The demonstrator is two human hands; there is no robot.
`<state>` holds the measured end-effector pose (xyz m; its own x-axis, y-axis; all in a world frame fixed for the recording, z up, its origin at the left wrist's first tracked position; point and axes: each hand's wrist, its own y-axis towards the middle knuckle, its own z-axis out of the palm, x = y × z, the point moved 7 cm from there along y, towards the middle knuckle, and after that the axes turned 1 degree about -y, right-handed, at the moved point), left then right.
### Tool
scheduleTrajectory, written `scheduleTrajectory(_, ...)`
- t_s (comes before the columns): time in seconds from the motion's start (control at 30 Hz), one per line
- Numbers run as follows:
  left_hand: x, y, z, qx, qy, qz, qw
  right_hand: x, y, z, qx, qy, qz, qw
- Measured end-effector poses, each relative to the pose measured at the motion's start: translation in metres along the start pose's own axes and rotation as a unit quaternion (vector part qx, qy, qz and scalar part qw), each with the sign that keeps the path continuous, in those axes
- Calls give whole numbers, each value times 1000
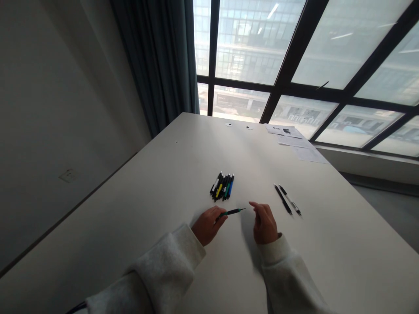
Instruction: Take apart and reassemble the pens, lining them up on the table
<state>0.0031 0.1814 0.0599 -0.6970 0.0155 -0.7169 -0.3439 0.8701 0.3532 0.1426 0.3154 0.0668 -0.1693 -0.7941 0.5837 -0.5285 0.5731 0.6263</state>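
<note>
Holding green-black pen | left grip | printed sheets: text unreadable

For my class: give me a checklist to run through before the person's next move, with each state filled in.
1. Left hand gripping the green-and-black pen: ok.
2. Right hand free of pens: ok.
3. All other pens in one bunch: not ok; two pens lie apart from the bunch of pens, to the right.
4. Papers away from both hands: ok.
5. Bunch counted: cannot tell; its pens overlap.
</note>
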Motion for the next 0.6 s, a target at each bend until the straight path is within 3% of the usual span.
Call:
scheduleTrajectory(0.13,1,0,1,5,-4,-4,1000,-5,-4,6,15,135,89,987)
scheduleTrajectory(0.3,0,0,1,11,-7,0,1000,-26,-7,16,1,369,241,898)
scheduleTrajectory(0.43,-1,0,1,13,-7,8,1000,-28,-8,20,-1,459,287,841)
scheduleTrajectory(0.6,0,0,2,11,-10,8,1000,-22,-10,23,16,497,304,812)
